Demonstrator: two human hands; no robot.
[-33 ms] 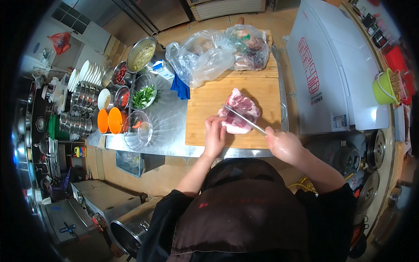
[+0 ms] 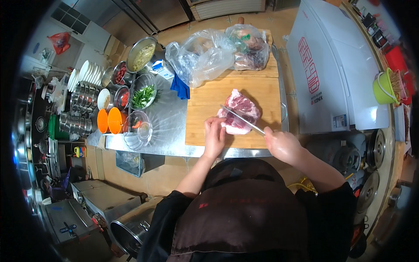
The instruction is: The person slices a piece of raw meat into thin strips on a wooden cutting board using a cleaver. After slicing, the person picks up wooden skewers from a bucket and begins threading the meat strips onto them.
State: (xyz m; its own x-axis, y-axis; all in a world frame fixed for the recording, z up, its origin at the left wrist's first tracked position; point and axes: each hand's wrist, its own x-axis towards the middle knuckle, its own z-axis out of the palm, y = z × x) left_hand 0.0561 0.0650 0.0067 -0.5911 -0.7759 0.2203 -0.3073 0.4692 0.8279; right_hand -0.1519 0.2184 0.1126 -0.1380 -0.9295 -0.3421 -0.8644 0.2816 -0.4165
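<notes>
Pink, fat-edged meat (image 2: 239, 101) is lying on the wooden board (image 2: 200, 126) atop the steel worktop (image 2: 168, 133), and a knife (image 2: 241, 116) is slanting across it, the right hand (image 2: 281, 145) gripping its handle with closed fingers. Over at the near-left edge, the left hand (image 2: 214, 136) is resting bent fingers against the meat, though whether they're pinching it, I can't tell. Cutting is looking early: the meat is showing as one main chunk, any cut beneath the blade is staying unclear, and most of the work is apparently remaining.
</notes>
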